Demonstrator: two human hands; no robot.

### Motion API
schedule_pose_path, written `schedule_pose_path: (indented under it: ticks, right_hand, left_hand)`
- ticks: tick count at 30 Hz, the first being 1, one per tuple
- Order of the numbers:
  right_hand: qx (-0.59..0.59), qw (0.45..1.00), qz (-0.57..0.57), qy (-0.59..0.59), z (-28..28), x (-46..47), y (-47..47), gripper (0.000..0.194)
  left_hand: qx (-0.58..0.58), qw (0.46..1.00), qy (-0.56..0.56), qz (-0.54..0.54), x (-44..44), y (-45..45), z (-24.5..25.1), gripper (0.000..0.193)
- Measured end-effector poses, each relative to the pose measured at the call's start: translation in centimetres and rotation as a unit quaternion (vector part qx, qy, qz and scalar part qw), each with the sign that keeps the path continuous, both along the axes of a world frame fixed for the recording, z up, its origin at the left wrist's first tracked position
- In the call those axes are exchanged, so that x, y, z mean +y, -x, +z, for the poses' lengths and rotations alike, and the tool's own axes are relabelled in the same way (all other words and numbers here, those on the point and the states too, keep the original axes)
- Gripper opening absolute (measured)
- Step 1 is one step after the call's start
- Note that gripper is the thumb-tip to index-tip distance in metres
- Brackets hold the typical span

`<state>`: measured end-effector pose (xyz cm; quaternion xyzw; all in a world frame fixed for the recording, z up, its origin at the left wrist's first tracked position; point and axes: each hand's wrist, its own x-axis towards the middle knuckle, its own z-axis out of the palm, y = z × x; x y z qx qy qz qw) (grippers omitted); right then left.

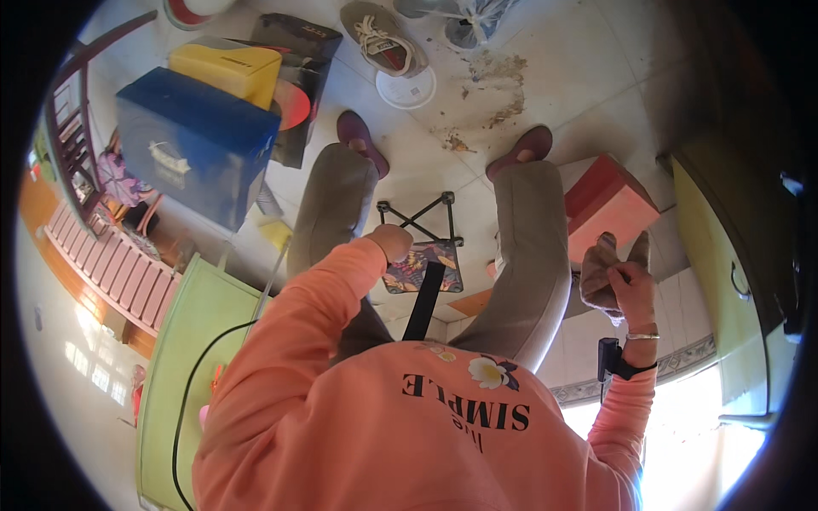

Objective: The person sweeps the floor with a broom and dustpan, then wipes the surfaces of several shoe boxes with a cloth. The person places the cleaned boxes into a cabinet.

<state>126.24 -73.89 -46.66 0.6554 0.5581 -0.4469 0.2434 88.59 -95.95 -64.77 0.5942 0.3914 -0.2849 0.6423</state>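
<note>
My right hand (629, 290) is closed on a bunched brown cloth (599, 274), whose upper end spreads into separate points. It is held out to the right of my right knee, below a red and pink box (610, 204). My left hand (391, 243) is curled beside my left knee, in front of a small folding stool (431, 267) with a dark patterned fabric seat and black metal legs; its fingertips are hidden, so whether it holds anything is unclear. A black strap (427, 303) hangs between my thighs.
A blue box (198, 147), a yellow box (227, 67) and a dark box (300, 51) stand at the left. Ahead lie a beige sneaker (383, 41), a white round lid (407, 89) and brown dirt (505, 89) on the tiles. Green cabinets (192, 358) flank me.
</note>
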Motion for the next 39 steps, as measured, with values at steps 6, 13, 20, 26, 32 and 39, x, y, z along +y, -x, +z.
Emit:
schedule_pose_path:
  ticks: [6, 13, 20, 26, 32, 39]
  right_hand:
    - [0.044, 0.996, 0.017, -0.078, -7.3, 2.6, 2.6, 0.008]
    - [0.082, 0.996, 0.023, -0.038, -16.0, 3.1, 3.7, 0.006]
    - [0.119, 0.985, 0.064, -0.107, -19.2, 6.3, 3.2, 0.006]
    - [0.121, 0.979, 0.041, -0.157, -20.8, 10.4, 3.1, 0.011]
    - [0.122, 0.958, 0.107, -0.237, -19.7, 14.5, 3.1, 0.040]
    - [-0.036, 0.919, 0.061, -0.388, -16.3, 10.7, -3.5, 0.043]
  left_hand:
    - [0.016, 0.994, 0.084, 0.071, -3.6, -5.6, -7.0, 0.028]
    - [-0.096, 0.989, 0.106, -0.038, -8.6, -11.1, -12.6, 0.019]
    - [-0.198, 0.975, 0.077, -0.069, -7.7, -13.8, -15.8, 0.020]
    - [-0.306, 0.943, 0.009, -0.132, 3.9, -13.9, -16.4, 0.029]
    - [-0.303, 0.931, -0.012, -0.204, 8.3, -14.6, -17.4, 0.033]
    - [-0.254, 0.901, 0.021, -0.350, 10.5, -12.9, -21.0, 0.037]
